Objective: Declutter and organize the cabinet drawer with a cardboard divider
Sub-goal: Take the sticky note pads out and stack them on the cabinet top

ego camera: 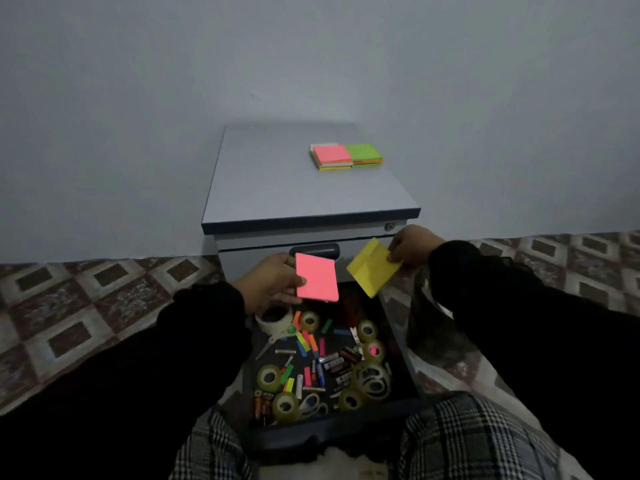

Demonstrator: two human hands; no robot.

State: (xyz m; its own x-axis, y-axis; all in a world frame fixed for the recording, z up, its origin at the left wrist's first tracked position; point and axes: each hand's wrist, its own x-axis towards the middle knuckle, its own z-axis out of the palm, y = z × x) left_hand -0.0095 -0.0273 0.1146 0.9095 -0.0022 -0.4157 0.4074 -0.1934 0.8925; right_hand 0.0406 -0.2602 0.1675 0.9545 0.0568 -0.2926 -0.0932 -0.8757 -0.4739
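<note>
The open drawer (pixel 401 355) of a small grey cabinet (pixel 277 188) lies below me, cluttered with tape rolls (pixel 269 377), batteries (pixel 337 362), coloured sticky flags (pixel 306 341) and scissors (pixel 277 337). My left hand (pixel 268 282) holds a pink sticky-note pad (pixel 317 277) above the drawer's back end. My right hand (pixel 412 245) pinches a yellow sticky-note pad (pixel 372 268) by its corner, tilted, to the right of the pink one. On the cabinet top sit two stacks of sticky notes, one pink-topped (pixel 332 155) and one green-topped (pixel 365 153). No cardboard divider is in view.
The cabinet stands against a plain grey wall on a patterned tile floor (pixel 86 289). A closed upper drawer with a dark handle (pixel 313 251) and a lock (pixel 390 226) sits above the open one. My knees in checked fabric (pixel 467 441) flank the drawer front.
</note>
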